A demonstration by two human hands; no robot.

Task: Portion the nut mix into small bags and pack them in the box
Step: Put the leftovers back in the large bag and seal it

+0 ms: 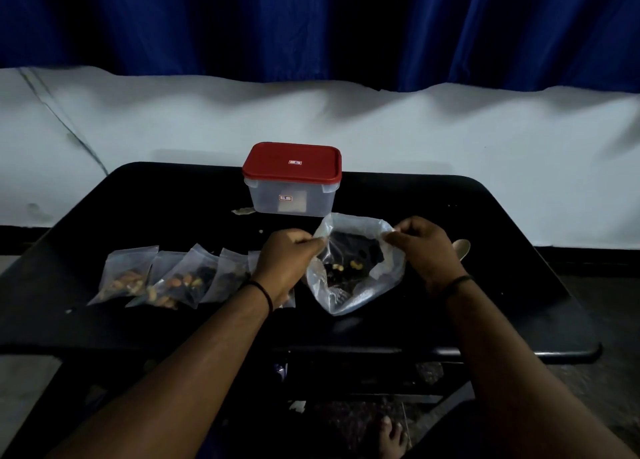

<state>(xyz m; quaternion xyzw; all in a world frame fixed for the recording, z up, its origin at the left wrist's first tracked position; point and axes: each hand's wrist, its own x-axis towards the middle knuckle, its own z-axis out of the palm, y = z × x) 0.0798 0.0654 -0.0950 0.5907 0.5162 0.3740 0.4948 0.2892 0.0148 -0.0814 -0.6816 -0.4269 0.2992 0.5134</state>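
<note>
We are pinching the rim of the nearly empty nut mix bag [353, 271] between our left hand [287, 261] and right hand [424, 250], holding its mouth wide, judging portioning nearly done, with filled small bags [156, 278] lying left of our left hand and the red-lidded box [292, 179] beyond both hands needing opening next.

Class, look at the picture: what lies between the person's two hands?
The big bag, its mouth pinched by the left hand and right hand, a few nuts inside. The head view shows it.

2 hands: left [289, 261], right [424, 247]. 1 big bag [360, 285] with a few nuts left inside. At least 4 small filled bags [180, 278] in a row, a 5th partly hidden behind the left wrist. 1 box [292, 197] with 1 red lid [292, 162]. 1 spoon [462, 249]. 1 table [138, 195].
</note>
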